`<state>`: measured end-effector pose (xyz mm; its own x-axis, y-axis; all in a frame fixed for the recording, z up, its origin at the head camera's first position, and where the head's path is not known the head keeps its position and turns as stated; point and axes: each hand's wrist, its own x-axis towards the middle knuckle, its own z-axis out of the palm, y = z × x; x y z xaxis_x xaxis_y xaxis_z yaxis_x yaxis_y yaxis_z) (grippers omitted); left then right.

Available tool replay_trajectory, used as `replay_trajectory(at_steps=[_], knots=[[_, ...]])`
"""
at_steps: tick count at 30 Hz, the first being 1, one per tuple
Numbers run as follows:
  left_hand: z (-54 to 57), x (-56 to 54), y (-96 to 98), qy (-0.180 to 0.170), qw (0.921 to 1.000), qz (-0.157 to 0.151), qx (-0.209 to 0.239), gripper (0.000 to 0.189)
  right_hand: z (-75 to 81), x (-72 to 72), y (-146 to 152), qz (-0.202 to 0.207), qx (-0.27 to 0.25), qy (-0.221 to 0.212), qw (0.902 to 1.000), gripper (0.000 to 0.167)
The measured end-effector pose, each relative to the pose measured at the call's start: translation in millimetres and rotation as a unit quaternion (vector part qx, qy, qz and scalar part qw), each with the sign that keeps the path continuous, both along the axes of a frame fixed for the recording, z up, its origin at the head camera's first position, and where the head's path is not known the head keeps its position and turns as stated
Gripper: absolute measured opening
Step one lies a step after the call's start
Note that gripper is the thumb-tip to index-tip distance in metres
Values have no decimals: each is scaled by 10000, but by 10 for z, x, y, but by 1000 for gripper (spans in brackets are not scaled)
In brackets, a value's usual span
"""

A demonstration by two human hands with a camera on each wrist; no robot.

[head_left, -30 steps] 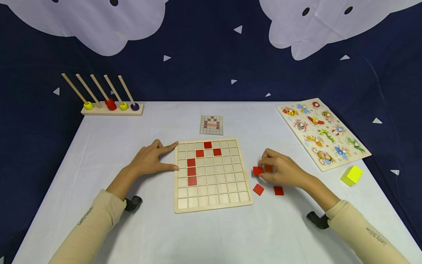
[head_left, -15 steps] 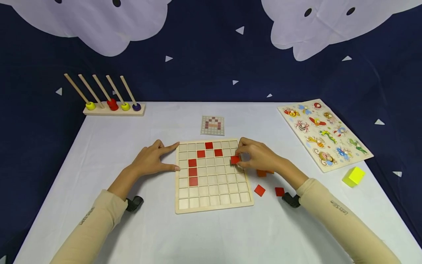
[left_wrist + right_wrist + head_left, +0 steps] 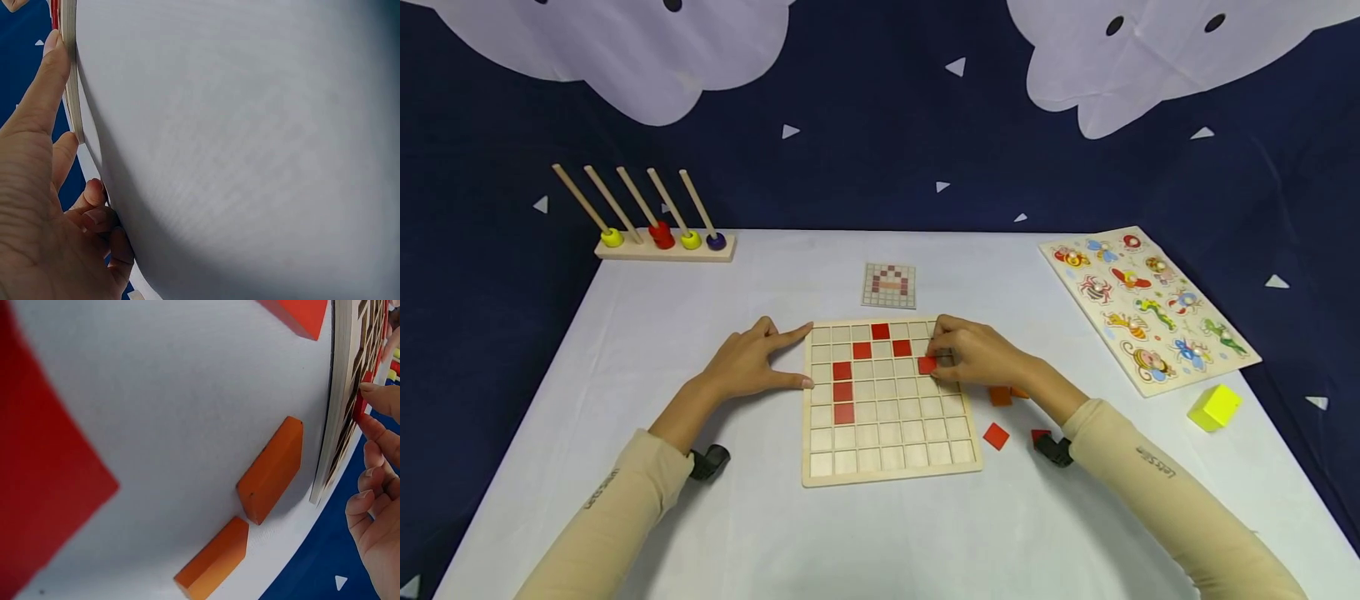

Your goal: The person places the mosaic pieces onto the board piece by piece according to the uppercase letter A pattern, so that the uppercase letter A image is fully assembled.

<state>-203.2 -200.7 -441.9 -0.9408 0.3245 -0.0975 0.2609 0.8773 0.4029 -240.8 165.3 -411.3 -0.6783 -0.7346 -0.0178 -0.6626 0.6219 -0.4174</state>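
Observation:
A wooden grid board (image 3: 892, 477) lies on the white table, with several red square tiles (image 3: 843, 392) set in its cells. On the board's left edge rests my left hand (image 3: 747, 360), thumb and forefinger spread apart and touching the rim; its other fingers are bent in the left wrist view. Over the upper right cells, my right hand (image 3: 981, 354) pinches a red tile (image 3: 927, 366) between thumb and forefinger. The right wrist view shows this tile at the grid, tilted or seated I cannot tell. Behind the board lies a small pattern card (image 3: 889, 286).
Right of the board lie a loose red tile (image 3: 996, 436), another red tile partly hidden by the wrist camera, and two orange tiles (image 3: 272, 472). An insect peg puzzle (image 3: 1150, 308) and a yellow block (image 3: 1214, 407) stand farther right. A peg abacus (image 3: 666, 252) is at back left.
My right hand has picked up a red tile from the loose ones and carried it left onto the board's upper right cells. The left hand stays at the edge.

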Motion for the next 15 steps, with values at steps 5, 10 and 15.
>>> replay_trajectory(at_steps=[5, 10, 15], knots=[[8, -4, 9, 10, 10000, -25, -29, 96, -9, 3, 10, -14, -54, 40, 10000, 20], [14, -1, 10, -27, 10000, -8, -35, 96, -14, 11, -19, -86, -51, 119, 9999, 20], [-4, -1, 9, -23, 10000, 7, -43, 96, -3, 47, -24, -192, 104, 222, 9995, 23]])
